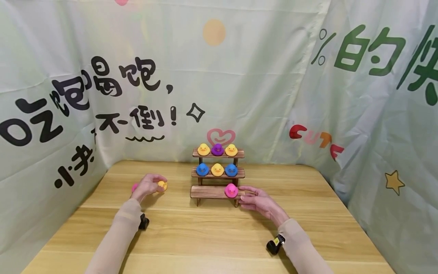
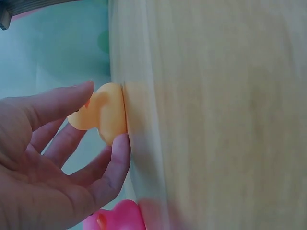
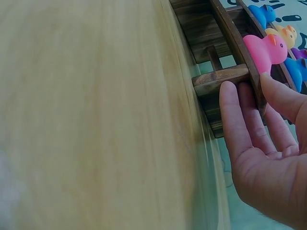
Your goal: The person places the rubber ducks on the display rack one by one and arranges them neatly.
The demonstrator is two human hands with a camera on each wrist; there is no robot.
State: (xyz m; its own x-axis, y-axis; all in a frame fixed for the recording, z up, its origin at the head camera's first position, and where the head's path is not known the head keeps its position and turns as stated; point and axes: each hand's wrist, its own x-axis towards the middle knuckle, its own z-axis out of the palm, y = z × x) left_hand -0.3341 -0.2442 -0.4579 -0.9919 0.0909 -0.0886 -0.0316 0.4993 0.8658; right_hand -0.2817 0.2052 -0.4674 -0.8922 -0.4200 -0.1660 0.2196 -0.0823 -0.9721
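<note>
My left hand (image 1: 150,184) is at a yellow rubber duck (image 2: 111,112) on the table, its thumb by the duck's head and its fingers curled round the body. Beside that hand sits a pink rubber duck (image 2: 122,215), mostly covered by it in the head view. On the right, my right hand (image 1: 261,201) holds the end of the lowest board of a three-tier wooden stand (image 1: 207,192), thumb at the board's edge and fingers beneath, beside the leg. Close to the thumb, another pink rubber duck (image 1: 231,191) stands at the right of that board.
Two yellow ducks flank a purple duck (image 1: 217,149) on the top tier. The middle tier bears a yellow duck (image 1: 217,169) between two blue ones. Printed cloth (image 1: 253,95) hangs behind and at both sides of the wooden table (image 1: 205,239).
</note>
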